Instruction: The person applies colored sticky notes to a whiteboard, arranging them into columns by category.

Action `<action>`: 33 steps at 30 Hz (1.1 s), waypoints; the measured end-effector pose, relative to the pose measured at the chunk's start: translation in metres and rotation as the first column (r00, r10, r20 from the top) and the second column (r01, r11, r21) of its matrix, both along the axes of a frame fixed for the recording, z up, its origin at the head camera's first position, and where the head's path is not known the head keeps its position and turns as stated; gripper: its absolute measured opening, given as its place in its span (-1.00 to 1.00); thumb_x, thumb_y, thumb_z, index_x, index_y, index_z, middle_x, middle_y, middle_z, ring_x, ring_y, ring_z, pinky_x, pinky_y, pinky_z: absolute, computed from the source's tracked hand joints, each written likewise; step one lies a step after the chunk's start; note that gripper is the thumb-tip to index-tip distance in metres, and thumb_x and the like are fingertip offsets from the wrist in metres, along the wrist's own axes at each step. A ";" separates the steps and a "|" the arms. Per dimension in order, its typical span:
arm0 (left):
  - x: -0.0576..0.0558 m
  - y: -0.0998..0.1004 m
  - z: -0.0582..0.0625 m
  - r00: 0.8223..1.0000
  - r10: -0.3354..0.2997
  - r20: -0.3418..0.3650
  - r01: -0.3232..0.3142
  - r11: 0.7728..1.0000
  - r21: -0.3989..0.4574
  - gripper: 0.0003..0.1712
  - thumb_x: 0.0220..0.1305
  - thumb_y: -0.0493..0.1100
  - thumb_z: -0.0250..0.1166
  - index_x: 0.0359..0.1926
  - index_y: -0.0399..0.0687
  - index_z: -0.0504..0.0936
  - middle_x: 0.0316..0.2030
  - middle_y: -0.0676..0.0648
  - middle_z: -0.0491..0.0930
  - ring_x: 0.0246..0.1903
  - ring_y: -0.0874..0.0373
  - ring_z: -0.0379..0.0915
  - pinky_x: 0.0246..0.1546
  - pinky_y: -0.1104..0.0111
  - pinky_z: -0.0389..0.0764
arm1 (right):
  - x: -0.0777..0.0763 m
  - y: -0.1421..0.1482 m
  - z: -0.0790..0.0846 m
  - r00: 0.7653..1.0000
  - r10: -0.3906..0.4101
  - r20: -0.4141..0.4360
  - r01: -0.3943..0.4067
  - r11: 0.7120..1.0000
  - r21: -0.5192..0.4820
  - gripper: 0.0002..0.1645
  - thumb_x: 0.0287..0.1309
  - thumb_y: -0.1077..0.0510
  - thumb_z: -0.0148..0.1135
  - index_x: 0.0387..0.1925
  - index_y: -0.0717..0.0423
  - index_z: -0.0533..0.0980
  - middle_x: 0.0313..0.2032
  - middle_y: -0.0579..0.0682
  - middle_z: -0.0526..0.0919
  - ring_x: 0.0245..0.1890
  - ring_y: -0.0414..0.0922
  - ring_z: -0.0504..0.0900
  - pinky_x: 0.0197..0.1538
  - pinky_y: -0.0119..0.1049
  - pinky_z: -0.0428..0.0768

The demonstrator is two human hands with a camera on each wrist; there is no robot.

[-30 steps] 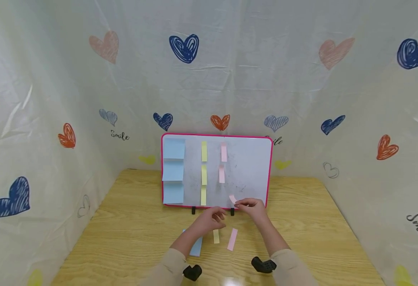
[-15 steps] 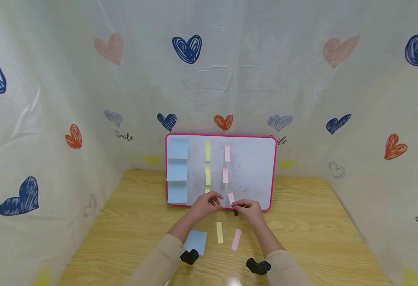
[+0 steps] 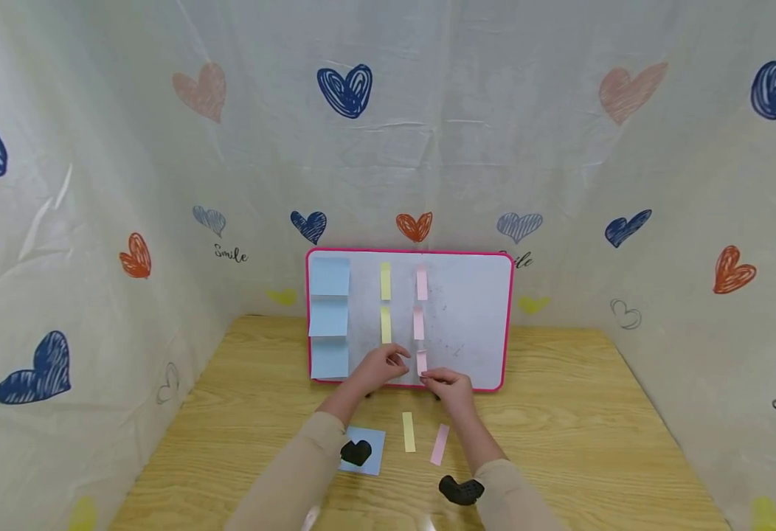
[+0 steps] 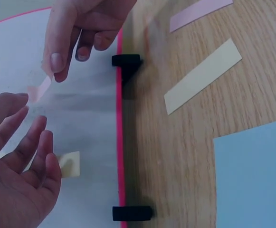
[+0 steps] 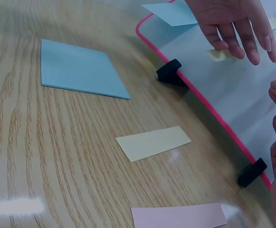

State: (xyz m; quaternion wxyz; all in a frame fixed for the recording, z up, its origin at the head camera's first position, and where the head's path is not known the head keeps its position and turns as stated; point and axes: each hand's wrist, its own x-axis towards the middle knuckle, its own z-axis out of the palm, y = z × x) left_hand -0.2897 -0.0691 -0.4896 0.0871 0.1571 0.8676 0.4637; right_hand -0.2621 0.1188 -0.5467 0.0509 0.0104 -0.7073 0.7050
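A pink-framed whiteboard point(image 3: 470, 317) stands upright on the table. My right hand point(image 3: 452, 389) pinches the lower end of a small pink sticky strip point(image 3: 422, 361) at the board's lower part, under two other pink strips. Seen from the left wrist, that strip point(image 4: 42, 90) is bent, its far end by my left index fingertip; contact is unclear. My left hand point(image 3: 378, 366) is beside it, fingers relaxed and slightly bent, holding nothing. It covers most of the lowest yellow strip point(image 4: 71, 164). Blue sticky notes point(image 3: 329, 316) line the board's left side.
On the table before the board lie a blue sticky pad point(image 5: 78, 69), a pale yellow strip pad point(image 5: 153, 142) and a pink strip pad point(image 5: 178, 216). Black feet point(image 4: 132, 213) jut from the board's bottom edge. A heart-print curtain point(image 3: 428, 147) surrounds the table.
My right hand has moved left with the pink strip, which now hangs nearly straight below the other pink ones. My left hand has risen from over the table to the board's lower part.
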 end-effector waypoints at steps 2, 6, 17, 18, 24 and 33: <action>-0.003 0.000 0.000 1.000 0.005 0.016 -0.005 1.000 0.003 -0.71 0.27 -0.24 0.31 0.00 -0.21 0.61 -0.31 -0.03 0.55 -0.28 0.07 0.45 -0.27 0.26 0.54 | 0.003 -0.001 0.007 1.000 0.004 -0.007 -0.004 1.000 0.008 -0.82 0.02 0.42 0.39 -0.30 0.48 0.65 -0.36 0.14 0.73 -0.41 -0.30 0.60 -0.34 -0.48 0.54; -0.007 0.001 -0.001 0.999 0.018 0.041 -0.018 1.000 0.006 -0.72 0.28 -0.22 0.30 0.00 -0.18 0.61 -0.28 -0.03 0.56 -0.26 0.08 0.46 -0.24 0.25 0.55 | -0.001 -0.002 0.005 1.000 -0.002 0.004 0.002 1.000 0.016 -0.82 0.02 0.42 0.39 -0.28 0.46 0.66 -0.34 0.14 0.73 -0.40 -0.31 0.58 -0.35 -0.49 0.53; -0.010 0.002 -0.004 0.999 0.021 0.034 -0.021 1.000 -0.013 -0.72 0.29 -0.24 0.28 0.01 -0.19 0.62 -0.30 -0.05 0.55 -0.32 0.10 0.41 -0.28 0.27 0.51 | -0.014 -0.011 -0.019 0.999 -0.032 -0.006 0.032 1.000 0.002 -0.86 0.03 0.39 0.38 -0.31 0.37 0.70 -0.33 0.08 0.73 -0.37 -0.25 0.65 -0.29 -0.44 0.59; -0.010 0.002 -0.005 0.999 0.023 0.036 -0.023 1.000 -0.018 -0.73 0.29 -0.24 0.28 0.01 -0.18 0.62 -0.29 -0.04 0.55 -0.32 0.11 0.41 -0.27 0.28 0.51 | -0.014 -0.011 -0.019 0.999 -0.032 -0.005 0.032 0.999 0.000 -0.86 0.03 0.39 0.38 -0.31 0.36 0.70 -0.33 0.08 0.73 -0.37 -0.25 0.65 -0.29 -0.44 0.59; -0.014 0.003 -0.011 0.999 0.022 0.047 -0.022 1.000 -0.018 -0.70 0.30 -0.22 0.28 0.04 -0.13 0.64 -0.23 -0.04 0.57 -0.27 0.10 0.43 -0.21 0.25 0.54 | -0.009 -0.012 -0.012 1.000 -0.006 -0.005 0.006 1.000 -0.011 -0.85 0.05 0.40 0.37 -0.29 0.41 0.68 -0.32 0.11 0.72 -0.36 -0.25 0.63 -0.30 -0.46 0.57; -0.018 0.003 -0.014 0.998 0.033 0.059 -0.031 0.999 -0.034 -0.67 0.30 -0.19 0.29 0.09 -0.06 0.64 -0.23 -0.03 0.58 -0.27 0.10 0.44 -0.20 0.23 0.54 | -0.014 -0.012 -0.019 1.000 -0.005 0.015 0.006 1.000 -0.025 -0.82 0.06 0.37 0.38 -0.26 0.43 0.67 -0.28 0.16 0.72 -0.37 -0.28 0.62 -0.32 -0.47 0.56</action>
